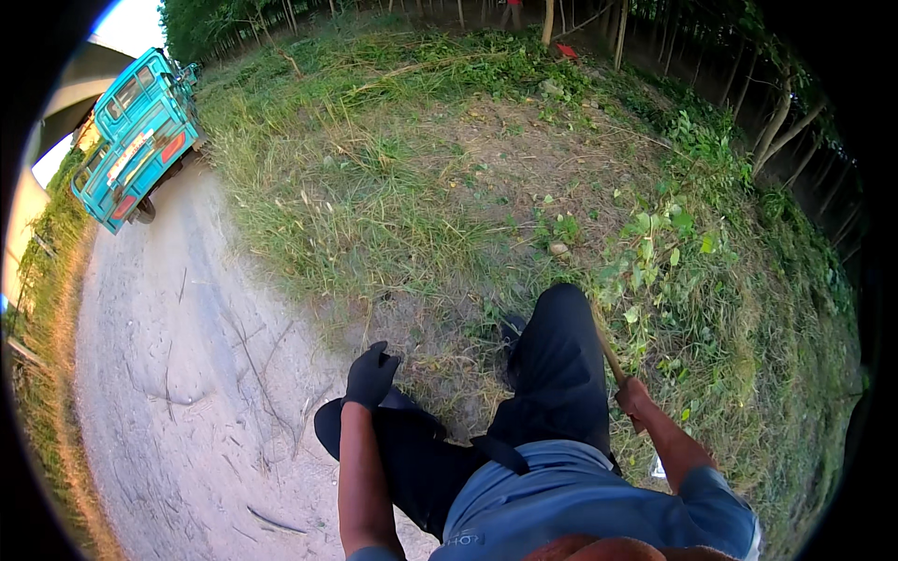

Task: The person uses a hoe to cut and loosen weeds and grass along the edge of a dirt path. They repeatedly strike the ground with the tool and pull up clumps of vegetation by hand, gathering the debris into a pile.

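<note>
My left hand [372, 375] wears a dark glove and hangs just above my bent left knee, beside the edge of the dirt road. Nothing shows in it, and its thumb stands apart from the fingers. Bare and low at my right side, my right hand [632, 400] is closed around a wooden handle [609, 350]. The handle slants forward along the outside of my right leg; its far end is hidden behind the knee and the weeds. Dark trousers [561, 350] cover my legs, and one dark shoe [514, 328] shows on the grass.
A turquoise cargo vehicle [133, 140] stands on the dirt road [175, 315] at the upper left. Loose twigs and a dark stick [275, 520] lie on the road. Ahead are cut grass, a stone [559, 249], leafy weeds [652, 238] and trees. A person [514, 12] stands among the trunks.
</note>
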Available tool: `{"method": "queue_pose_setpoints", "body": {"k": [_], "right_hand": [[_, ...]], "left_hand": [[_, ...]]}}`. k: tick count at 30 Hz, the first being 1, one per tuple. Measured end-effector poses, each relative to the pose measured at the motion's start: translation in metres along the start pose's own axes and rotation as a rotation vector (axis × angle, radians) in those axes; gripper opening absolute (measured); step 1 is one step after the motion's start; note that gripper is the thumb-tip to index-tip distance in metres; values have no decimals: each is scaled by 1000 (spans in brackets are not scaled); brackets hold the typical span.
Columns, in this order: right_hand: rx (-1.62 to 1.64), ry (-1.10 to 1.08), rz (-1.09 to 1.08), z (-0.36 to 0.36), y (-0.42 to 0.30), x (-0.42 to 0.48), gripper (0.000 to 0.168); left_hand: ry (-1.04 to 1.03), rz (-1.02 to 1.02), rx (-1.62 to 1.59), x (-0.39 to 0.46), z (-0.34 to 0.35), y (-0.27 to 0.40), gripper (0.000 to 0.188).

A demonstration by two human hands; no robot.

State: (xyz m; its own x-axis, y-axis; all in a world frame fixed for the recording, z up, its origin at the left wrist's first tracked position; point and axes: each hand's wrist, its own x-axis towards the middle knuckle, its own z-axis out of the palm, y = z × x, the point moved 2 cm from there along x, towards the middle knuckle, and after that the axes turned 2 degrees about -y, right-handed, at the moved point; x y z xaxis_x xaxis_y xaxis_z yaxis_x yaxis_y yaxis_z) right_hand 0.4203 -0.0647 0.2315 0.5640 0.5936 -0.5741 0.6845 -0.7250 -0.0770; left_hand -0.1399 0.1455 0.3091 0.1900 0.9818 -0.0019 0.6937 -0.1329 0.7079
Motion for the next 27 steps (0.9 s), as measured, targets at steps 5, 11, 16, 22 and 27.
{"method": "queue_pose_setpoints", "body": {"k": [5, 11, 16, 22, 27], "right_hand": [[219, 171, -166, -20, -40, -19, 31], [399, 166, -299, -34, -78, -31, 30], [606, 63, -347, -41, -111, -13, 29], [584, 119, -502, -79, -184, -1, 19], [917, 67, -492, -125, -264, 2, 19]], "left_hand": [[6, -13, 21, 6, -6, 3, 45], [40, 6, 46, 10, -26, 32, 44], [66, -50, -14, 21, -36, 37, 45], [29, -37, 13, 43, -41, 22, 44], [34, -40, 40, 66, -54, 5, 42]]}}
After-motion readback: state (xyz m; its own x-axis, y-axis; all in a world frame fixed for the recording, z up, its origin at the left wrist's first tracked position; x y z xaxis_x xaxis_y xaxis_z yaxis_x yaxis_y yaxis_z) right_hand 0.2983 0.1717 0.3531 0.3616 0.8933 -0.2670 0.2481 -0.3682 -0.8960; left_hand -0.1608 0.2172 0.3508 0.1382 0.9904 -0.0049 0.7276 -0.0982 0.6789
